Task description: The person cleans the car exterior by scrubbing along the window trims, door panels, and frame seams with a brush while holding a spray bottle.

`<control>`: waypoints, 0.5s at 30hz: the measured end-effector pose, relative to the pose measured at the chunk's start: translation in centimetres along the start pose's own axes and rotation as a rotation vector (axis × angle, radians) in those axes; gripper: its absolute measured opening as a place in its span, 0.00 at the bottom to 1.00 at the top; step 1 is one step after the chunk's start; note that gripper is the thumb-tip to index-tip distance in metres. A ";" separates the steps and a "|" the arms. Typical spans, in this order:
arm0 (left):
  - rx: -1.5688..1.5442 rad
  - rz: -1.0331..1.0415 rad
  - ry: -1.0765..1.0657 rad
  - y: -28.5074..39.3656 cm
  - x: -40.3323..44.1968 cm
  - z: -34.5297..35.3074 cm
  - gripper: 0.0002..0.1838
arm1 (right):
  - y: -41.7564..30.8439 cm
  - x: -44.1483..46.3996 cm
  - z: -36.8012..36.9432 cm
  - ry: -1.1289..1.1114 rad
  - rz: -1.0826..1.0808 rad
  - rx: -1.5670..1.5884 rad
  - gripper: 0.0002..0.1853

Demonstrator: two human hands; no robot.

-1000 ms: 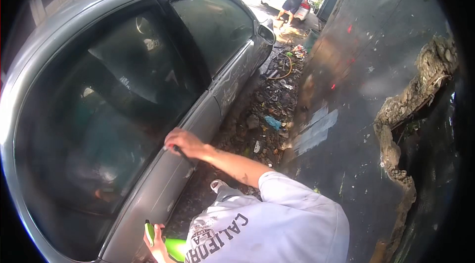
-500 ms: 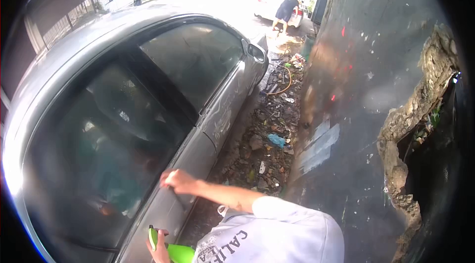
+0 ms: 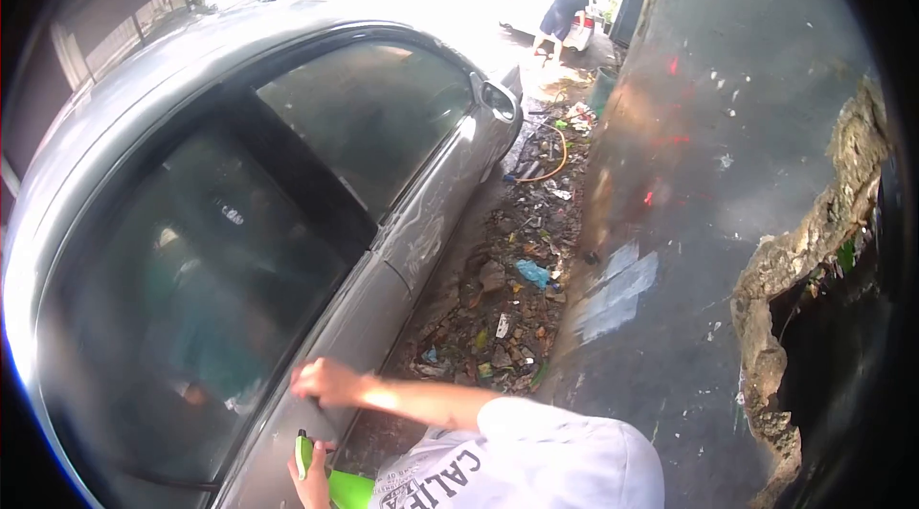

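Note:
At the bottom of the view, my left hand (image 3: 311, 484) is wrapped round a bright green spray bottle (image 3: 352, 491) with a black nozzle tip, close to the car's side. Just above it, my right hand (image 3: 327, 383) is closed against the grey car door (image 3: 378, 303), below the dark window (image 3: 206, 298). A dark grey patch lies under that hand, and I cannot tell whether it is cloth or shadow. Dusty, milky smears mark the door panel further forward. My white printed shirt (image 3: 565, 461) fills the lower middle.
A dark wall (image 3: 689, 250) with a broken, jagged edge rises on my right. Between wall and car runs a strip of rubble and litter (image 3: 507, 308), with a blue plastic scrap (image 3: 532, 271) and an orange hose (image 3: 558, 164). Ahead, another person (image 3: 560, 19) bends beside a vehicle.
My right hand has moved down and left along the door, nearer to the spray bottle. The left hand has shifted only slightly. My view has tilted a little.

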State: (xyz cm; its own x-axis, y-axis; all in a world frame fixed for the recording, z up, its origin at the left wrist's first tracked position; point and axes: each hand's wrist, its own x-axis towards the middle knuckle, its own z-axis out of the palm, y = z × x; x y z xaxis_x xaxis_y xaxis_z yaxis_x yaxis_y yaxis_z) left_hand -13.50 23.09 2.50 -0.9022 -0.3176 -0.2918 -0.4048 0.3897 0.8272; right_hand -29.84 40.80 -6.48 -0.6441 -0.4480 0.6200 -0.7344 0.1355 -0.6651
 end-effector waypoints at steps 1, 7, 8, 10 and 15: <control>0.129 0.042 -0.117 -1.9 0.2 -1.1 0.15 | 2.1 -0.7 -2.3 0.026 0.090 -0.130 0.17; -0.186 -0.155 0.066 -4.6 -3.6 -2.7 0.12 | 12.6 -4.4 -16.1 0.257 0.254 -0.205 0.18; -0.229 -0.260 0.119 -2.5 -3.5 -2.2 0.11 | 11.1 -3.8 -13.4 0.275 0.378 -0.145 0.16; -0.250 -0.211 0.105 -0.5 -3.0 -1.4 0.17 | 7.2 -2.1 -7.4 0.281 0.431 -0.094 0.14; -0.192 -0.077 0.144 -3.4 1.4 -0.2 0.24 | -0.4 1.0 -1.2 0.015 0.046 -0.059 0.07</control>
State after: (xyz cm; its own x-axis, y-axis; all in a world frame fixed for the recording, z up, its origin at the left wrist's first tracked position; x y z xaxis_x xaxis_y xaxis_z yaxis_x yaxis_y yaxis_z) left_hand -13.39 21.12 -0.58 -0.8335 -0.4653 -0.2979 -0.4236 0.1923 0.8852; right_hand -30.44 41.34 -5.12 -0.6806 -0.4270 0.5954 -0.7146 0.2077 -0.6679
